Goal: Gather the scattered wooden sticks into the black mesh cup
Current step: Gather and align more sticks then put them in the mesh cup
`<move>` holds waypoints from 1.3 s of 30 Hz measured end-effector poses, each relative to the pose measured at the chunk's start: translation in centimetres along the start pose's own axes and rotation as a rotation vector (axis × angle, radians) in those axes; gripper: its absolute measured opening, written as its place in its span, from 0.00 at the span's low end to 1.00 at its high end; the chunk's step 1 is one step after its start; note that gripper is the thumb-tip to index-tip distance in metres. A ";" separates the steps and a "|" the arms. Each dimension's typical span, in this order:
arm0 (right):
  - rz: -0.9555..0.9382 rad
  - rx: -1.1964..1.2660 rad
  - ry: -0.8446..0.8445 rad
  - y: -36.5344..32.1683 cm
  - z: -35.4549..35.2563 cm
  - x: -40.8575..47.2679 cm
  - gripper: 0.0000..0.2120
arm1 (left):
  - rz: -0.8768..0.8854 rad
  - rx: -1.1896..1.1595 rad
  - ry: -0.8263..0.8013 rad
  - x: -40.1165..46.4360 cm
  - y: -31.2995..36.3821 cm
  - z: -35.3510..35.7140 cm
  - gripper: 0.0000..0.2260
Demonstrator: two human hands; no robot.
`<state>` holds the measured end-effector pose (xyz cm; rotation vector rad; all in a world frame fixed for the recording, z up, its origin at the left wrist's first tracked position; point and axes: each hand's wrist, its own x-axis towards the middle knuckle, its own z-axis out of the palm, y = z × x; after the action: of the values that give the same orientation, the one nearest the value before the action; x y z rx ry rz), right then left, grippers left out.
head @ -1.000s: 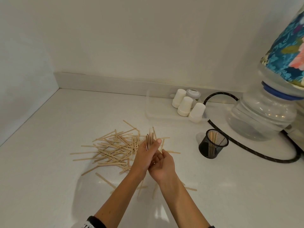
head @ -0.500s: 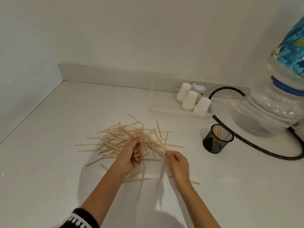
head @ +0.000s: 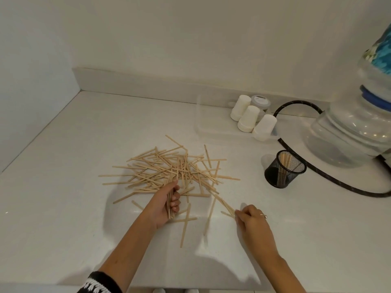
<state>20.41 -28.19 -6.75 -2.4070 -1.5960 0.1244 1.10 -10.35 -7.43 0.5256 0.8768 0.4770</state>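
Observation:
A loose pile of thin wooden sticks (head: 169, 170) lies spread on the white counter (head: 63, 208). My left hand (head: 165, 205) rests at the pile's near edge, fingers closed around a small bundle of sticks. To the right, my right hand (head: 250, 217) pinches the near end of one or two long sticks that slant up toward the pile. A few single sticks (head: 185, 226) lie between the two hands. The black mesh cup (head: 283, 172) stands upright right of the pile, several sticks inside it.
Three upturned white paper cups (head: 248, 118) and a small lidded jar (head: 259, 101) stand at the back by a clear plastic container (head: 203, 125). A large clear water bottle (head: 351, 134) sits far right, with a black hose (head: 317, 176) curving round the mesh cup.
The hands, joined around an upright bundle a second ago, have parted. The left hand dropped to the pile's near edge; the right moved right and nearer, pinching a stick end.

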 end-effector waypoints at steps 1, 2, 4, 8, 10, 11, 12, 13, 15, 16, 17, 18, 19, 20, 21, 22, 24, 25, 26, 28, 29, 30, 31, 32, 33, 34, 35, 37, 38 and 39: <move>0.011 -0.009 0.017 -0.3 0.0 0.0 0.06 | 0.002 0.003 -0.001 0.0 -0.1 0.0 0.12; 0.025 -0.012 0.029 -0.5 0.0 0.1 0.06 | 0.006 0.008 -0.001 0.0 -0.1 0.0 0.12; 0.056 -0.004 0.036 -0.7 -0.1 0.5 0.06 | 0.018 0.018 0.000 -0.1 -0.2 0.0 0.12; 0.045 0.014 0.060 -1.6 -0.1 1.2 0.05 | 0.028 0.016 -0.003 -0.1 -0.2 -0.1 0.11; -0.010 -0.014 0.065 -2.4 0.3 1.0 0.10 | 0.029 0.011 0.000 -0.2 -0.2 -0.1 0.11; -0.017 -0.027 0.046 -2.8 0.3 0.8 0.14 | 0.029 0.009 0.000 -0.3 -0.2 -0.1 0.11; -0.009 -0.035 0.013 -3.1 0.3 0.6 0.17 | 0.030 0.007 0.000 -0.3 -0.2 -0.1 0.11; -0.002 -0.054 -0.017 -3.3 0.2 0.4 0.18 | 0.030 0.004 0.001 -0.3 -0.2 -0.1 0.11; -0.002 -0.112 -0.034 -3.2 0.1 0.4 0.18 | 0.031 0.003 0.005 -0.4 -0.2 -0.1 0.11; 0.001 -0.128 -0.036 -3.2 -0.1 0.6 0.17 | 0.030 0.006 0.008 -0.4 -0.2 0.0 0.11; 0.015 -0.129 -0.034 -3.3 -0.3 0.9 0.16 | 0.029 0.011 0.011 -0.4 -0.2 0.0 0.11; 0.036 -0.136 -0.034 -3.3 -0.2 1.4 0.15 | 0.029 0.017 0.012 -0.4 -0.2 0.0 0.11; 0.064 -0.138 -0.040 -3.2 -0.1 1.8 0.15 | 0.028 0.020 0.013 -0.5 -0.2 0.1 0.11; 0.088 -0.133 -0.031 -3.2 0.0 2.3 0.15 | 0.028 0.021 0.014 -0.5 -0.2 0.1 0.11; 0.120 -0.131 -0.034 -3.4 0.0 2.7 0.15 | 0.028 0.021 0.015 -0.5 -0.2 0.1 0.11; 0.152 -0.138 -0.044 -3.6 0.0 3.1 0.13 | 0.027 0.021 0.015 -0.6 -0.2 0.1 0.11; 0.210 -0.132 -0.077 -3.9 0.0 3.7 0.09 | 0.024 0.021 0.014 -0.6 -0.1 0.1 0.11; 0.235 -0.110 -0.095 -4.0 -0.1 4.0 0.08 | 0.022 0.023 0.016 -0.6 -0.1 0.1 0.11; 0.257 -0.078 -0.114 -4.0 -0.3 4.3 0.07 | 0.019 0.024 0.019 -0.6 -0.1 0.1 0.11; 0.345 0.079 -0.160 -3.8 -0.7 4.9 0.09 | 0.011 0.032 0.027 -0.6 -0.1 0.2 0.11; 0.409 0.213 -0.192 -3.6 -1.0 5.2 0.08 | 0.009 0.041 0.031 -0.6 -0.1 0.2 0.11; 0.462 0.364 -0.223 -3.5 -1.4 5.4 0.07 | 0.007 0.050 0.033 -0.6 0.0 0.3 0.11; 0.496 0.516 -0.253 -3.5 -1.8 5.5 0.08 | 0.003 0.058 0.032 -0.6 0.1 0.3 0.11; 0.516 0.672 -0.283 -3.6 -2.3 5.5 0.08 | -0.003 0.061 0.025 -0.6 0.2 0.4 0.11; 0.530 0.827 -0.320 -4.0 -2.8 5.6 0.06 | -0.011 0.057 0.012 -0.7 0.3 0.6 0.12; 0.537 0.976 -0.362 -4.5 -3.4 5.7 0.04 | -0.018 0.043 -0.007 -0.8 0.4 0.9 0.13; 0.539 1.088 -0.391 -5.3 -3.8 5.9 0.02 | -0.022 0.026 -0.029 -0.9 0.4 1.3 0.14; 0.513 1.165 -0.399 -7.0 -4.3 6.4 0.04 | -0.016 0.014 -0.075 -1.2 0.2 2.2 0.18; 0.482 1.141 -0.384 -8.0 -4.5 6.6 0.04 | -0.011 0.018 -0.106 -1.3 0.0 2.8 0.20; 0.435 1.074 -0.357 -8.9 -4.5 6.8 0.05 | -0.006 0.020 -0.145 -1.4 -0.1 3.4 0.22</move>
<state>16.03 -19.41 0.27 -1.8064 -0.7037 1.1934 3.09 -12.06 -4.89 0.5686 0.7449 0.4192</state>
